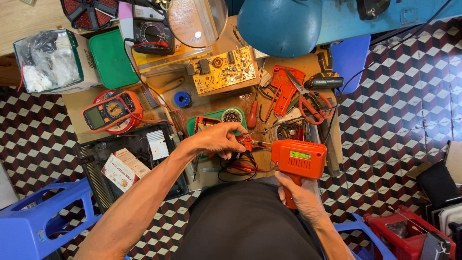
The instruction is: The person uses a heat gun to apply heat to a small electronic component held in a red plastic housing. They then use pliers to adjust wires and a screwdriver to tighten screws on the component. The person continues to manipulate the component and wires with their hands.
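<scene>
My right hand (pixel 299 192) grips the handle of an orange pistol-shaped soldering gun (pixel 297 159), its tip pointing left. My left hand (pixel 217 138) pinches a small orange part (pixel 247 142) right at the gun's tip, over a tangle of red and black wires (pixel 239 166) on the low wooden table (pixel 211 103). A green tray (pixel 217 117) with small parts lies just beyond my left hand. What the fingers hold underneath is hidden.
An orange multimeter (pixel 111 110), yellow circuit board (pixel 224 71), black analogue meter (pixel 153 33), magnifier (pixel 196 20), red-handled scissors (pixel 312 103) and a red screwdriver (pixel 253 114) crowd the table. A black open case (pixel 126 161) sits left. Blue stools (pixel 43 216) and a red crate (pixel 409 233) flank me.
</scene>
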